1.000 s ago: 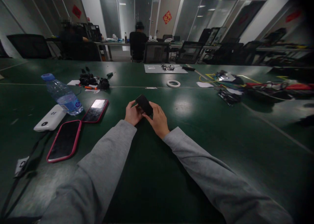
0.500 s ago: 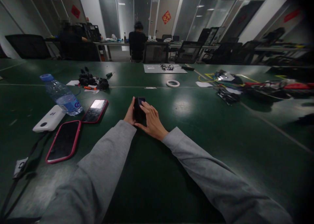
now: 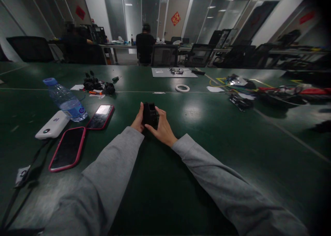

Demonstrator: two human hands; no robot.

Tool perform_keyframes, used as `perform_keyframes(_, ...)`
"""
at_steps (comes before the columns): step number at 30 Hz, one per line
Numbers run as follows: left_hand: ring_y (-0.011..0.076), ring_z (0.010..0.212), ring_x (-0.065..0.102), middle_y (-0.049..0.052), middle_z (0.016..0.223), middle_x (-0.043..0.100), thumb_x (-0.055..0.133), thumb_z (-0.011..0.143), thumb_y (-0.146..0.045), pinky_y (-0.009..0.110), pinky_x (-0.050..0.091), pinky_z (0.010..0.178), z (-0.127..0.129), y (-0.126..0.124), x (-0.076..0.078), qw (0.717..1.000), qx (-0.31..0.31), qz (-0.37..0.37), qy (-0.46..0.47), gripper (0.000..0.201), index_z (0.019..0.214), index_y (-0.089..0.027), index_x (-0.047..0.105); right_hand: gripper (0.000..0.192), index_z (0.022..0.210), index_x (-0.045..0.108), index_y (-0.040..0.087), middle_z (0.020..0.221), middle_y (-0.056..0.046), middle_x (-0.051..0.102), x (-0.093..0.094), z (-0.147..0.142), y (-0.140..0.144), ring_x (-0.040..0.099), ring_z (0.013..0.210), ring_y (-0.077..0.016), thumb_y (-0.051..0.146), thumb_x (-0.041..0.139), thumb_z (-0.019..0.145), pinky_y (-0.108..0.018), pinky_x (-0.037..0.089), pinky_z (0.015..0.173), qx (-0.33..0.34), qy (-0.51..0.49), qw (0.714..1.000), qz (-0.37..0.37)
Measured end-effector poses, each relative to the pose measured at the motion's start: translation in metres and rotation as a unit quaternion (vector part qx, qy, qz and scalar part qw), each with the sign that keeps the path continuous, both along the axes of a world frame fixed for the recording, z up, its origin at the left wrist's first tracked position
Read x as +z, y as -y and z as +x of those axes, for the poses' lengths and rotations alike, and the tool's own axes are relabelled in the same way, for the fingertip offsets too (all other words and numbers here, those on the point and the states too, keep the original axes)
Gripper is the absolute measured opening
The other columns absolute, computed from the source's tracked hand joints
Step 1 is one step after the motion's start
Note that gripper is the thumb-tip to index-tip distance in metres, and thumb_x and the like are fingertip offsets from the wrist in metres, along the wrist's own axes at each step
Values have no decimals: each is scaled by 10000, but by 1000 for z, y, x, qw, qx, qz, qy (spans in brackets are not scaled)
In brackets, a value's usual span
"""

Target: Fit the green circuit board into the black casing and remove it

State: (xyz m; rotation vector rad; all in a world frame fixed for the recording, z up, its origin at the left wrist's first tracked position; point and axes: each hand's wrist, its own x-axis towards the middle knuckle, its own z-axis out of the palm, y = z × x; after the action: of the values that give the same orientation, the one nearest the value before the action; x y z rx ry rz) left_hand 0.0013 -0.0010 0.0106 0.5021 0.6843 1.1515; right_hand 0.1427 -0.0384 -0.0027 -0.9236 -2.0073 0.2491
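Green table in a dim office; a small black block stands upright between both hands. Left hand clasps its left side, right hand its front and right. It looks rigid, light and smooth, best gripped by opposite flat sides. Phones and a bottle lie well left. Half a second earlier the right fingers covered its top face; now an opening shows there

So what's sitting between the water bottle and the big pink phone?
In the head view, the white power bank lies between the water bottle and the big pink phone.
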Motion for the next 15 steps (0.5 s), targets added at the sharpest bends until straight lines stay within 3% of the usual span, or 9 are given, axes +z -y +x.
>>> perform_keyframes(4, 226, 919, 686, 141, 946, 725, 365, 851, -735, 346, 523, 868, 4, -2, -3, 999, 49, 2, -13, 742, 1190, -136, 644, 713, 1502, 187, 202, 1409, -151, 359, -5, 1, -6, 451, 1269, -253, 465, 515, 926, -476, 432, 1088, -1, -46, 998, -46)
perform_keyframes(8, 213, 930, 688, 130, 980, 727, 377, 889, -674, 338, 524, 878, 6, -2, -1, 996, 84, -3, -14, 667, 1216, -148, 625, 555, 1446, 317, 199, 1344, -137, 422, -3, 1, -6, 452, 1260, -240, 421, 452, 956, -463, 417, 1099, -28, -80, 996, -34)
perform_keyframes(12, 209, 937, 688, 125, 980, 728, 344, 914, -650, 336, 524, 882, 4, -3, -1, 996, 86, -2, 4, 647, 1173, -137, 641, 485, 1402, 398, 210, 1317, -127, 440, 6, 4, -4, 434, 1265, -229, 428, 406, 969, -453, 385, 1122, -61, -101, 993, -10)
perform_keyframes(15, 214, 949, 685, 119, 967, 730, 275, 910, -681, 347, 526, 885, 2, -6, -4, 996, 80, 7, 37, 696, 1111, -134, 656, 488, 1393, 413, 208, 1333, -120, 455, 5, 8, -9, 453, 1247, -224, 458, 371, 976, -450, 385, 1112, -83, -151, 985, -32)
